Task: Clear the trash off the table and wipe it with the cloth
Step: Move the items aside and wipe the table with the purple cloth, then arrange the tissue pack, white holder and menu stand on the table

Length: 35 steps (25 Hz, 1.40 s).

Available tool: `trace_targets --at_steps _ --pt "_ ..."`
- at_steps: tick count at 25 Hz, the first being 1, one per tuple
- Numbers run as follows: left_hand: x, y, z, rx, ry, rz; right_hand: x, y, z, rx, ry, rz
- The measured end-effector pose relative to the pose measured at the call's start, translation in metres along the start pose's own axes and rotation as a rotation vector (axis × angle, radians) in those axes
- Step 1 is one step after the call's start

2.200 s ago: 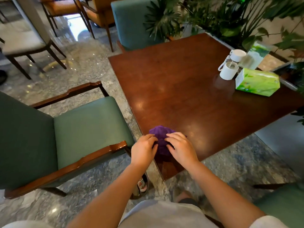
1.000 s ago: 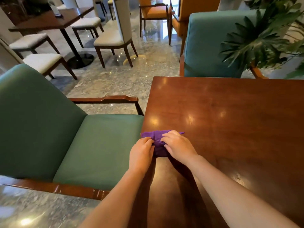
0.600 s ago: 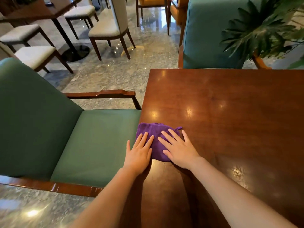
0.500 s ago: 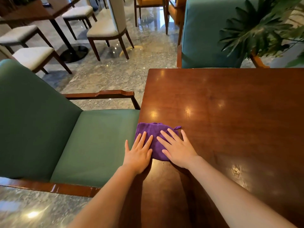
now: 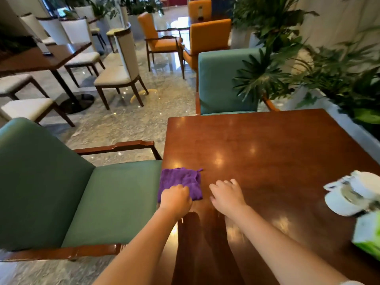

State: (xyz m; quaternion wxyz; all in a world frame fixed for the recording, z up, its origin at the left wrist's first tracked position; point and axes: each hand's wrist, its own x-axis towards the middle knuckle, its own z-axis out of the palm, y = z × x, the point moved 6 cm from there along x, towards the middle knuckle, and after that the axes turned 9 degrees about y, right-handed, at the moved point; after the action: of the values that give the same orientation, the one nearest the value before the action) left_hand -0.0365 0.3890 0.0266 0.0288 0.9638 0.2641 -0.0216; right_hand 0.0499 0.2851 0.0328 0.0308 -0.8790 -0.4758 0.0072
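A purple cloth (image 5: 181, 182) lies folded flat at the left edge of the dark wooden table (image 5: 267, 153). My left hand (image 5: 175, 199) rests on the cloth's near edge with its fingers curled over it. My right hand (image 5: 227, 195) is off the cloth, just to its right, over the bare tabletop with fingers loosely bent and nothing in it. No loose trash shows on the visible tabletop.
A white cup set (image 5: 351, 195) and a green tissue pack (image 5: 368, 233) stand at the table's right side. A green armchair (image 5: 92, 202) touches the left edge; another green chair (image 5: 222, 83) is at the far end. Plants (image 5: 339, 75) line the right.
My right hand has lifted off the cloth and moved right. My left hand's fingers have curled on the cloth's near edge. The view has swung up and right, bringing the cups into sight.
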Motion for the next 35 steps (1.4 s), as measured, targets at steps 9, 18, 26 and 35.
trace_targets --at_steps 9,18,26,35 --pt "-0.083 0.151 -0.031 -0.088 0.257 0.193 -0.146 0.08 -0.047 -0.018 0.145 0.282" --pt "-0.106 0.342 0.011 -0.19 0.343 0.21 -0.272 0.262 -0.068 -0.084 0.284 0.345" --pt "-0.122 0.398 0.065 -0.154 0.32 0.165 -0.321 0.369 -0.034 -0.075 0.181 0.37" --pt "-0.137 0.352 0.162 -0.027 -0.016 0.006 -0.305 0.415 0.035 -0.084 -0.068 0.283"
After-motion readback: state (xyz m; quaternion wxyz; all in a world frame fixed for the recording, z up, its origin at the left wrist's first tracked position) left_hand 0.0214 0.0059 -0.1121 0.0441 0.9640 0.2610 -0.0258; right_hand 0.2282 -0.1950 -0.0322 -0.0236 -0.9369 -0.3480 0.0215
